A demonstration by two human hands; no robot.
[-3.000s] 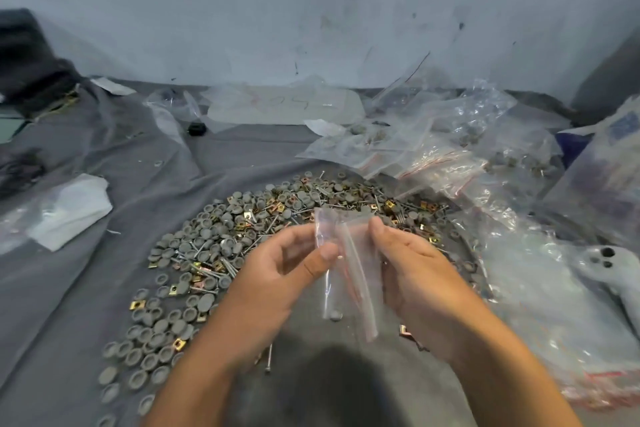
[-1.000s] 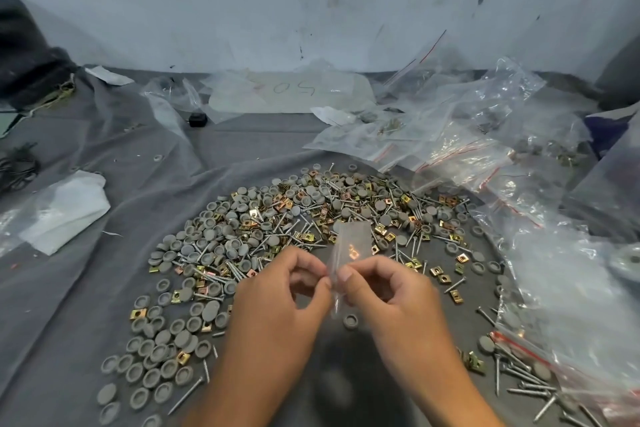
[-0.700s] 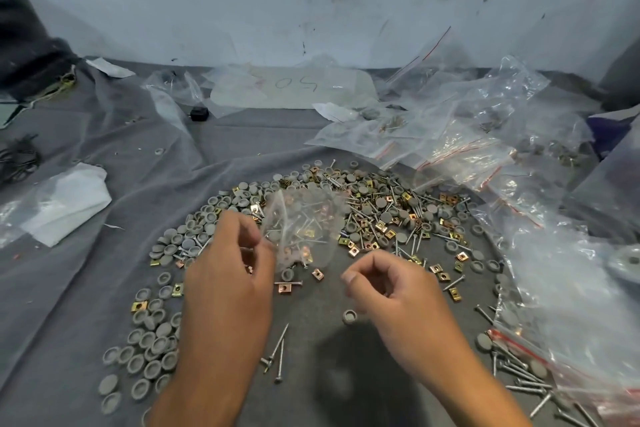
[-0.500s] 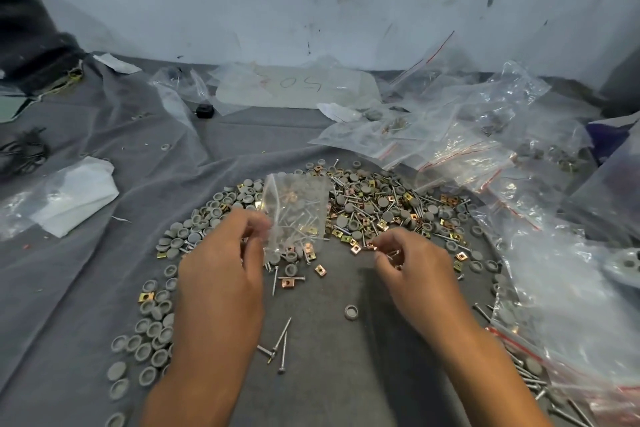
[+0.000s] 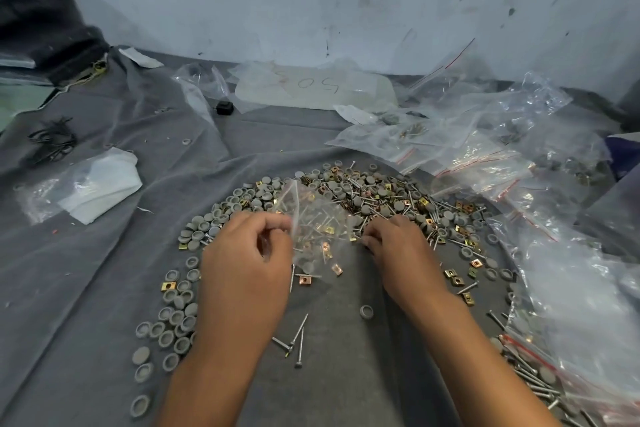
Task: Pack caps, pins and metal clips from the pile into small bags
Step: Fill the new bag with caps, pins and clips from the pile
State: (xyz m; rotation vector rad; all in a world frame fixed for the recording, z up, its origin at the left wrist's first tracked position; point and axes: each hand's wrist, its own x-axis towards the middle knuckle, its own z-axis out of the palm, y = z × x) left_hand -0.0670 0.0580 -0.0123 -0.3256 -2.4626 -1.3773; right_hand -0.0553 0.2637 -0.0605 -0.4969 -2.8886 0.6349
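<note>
Left hand (image 5: 242,263) pinches one small bag (image 5: 317,229) above pile (image 5: 381,198); right hand (image 5: 398,246), fingers curled, reaches into pile beside the bag; its hold cannot be told.

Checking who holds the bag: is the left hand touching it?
Touching. The head view shows the left hand pinching the bag by its left edge, holding it above the pile.

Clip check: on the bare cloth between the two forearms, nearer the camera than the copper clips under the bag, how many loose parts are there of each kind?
Pins: 3
Caps: 1
Total: 4
</note>
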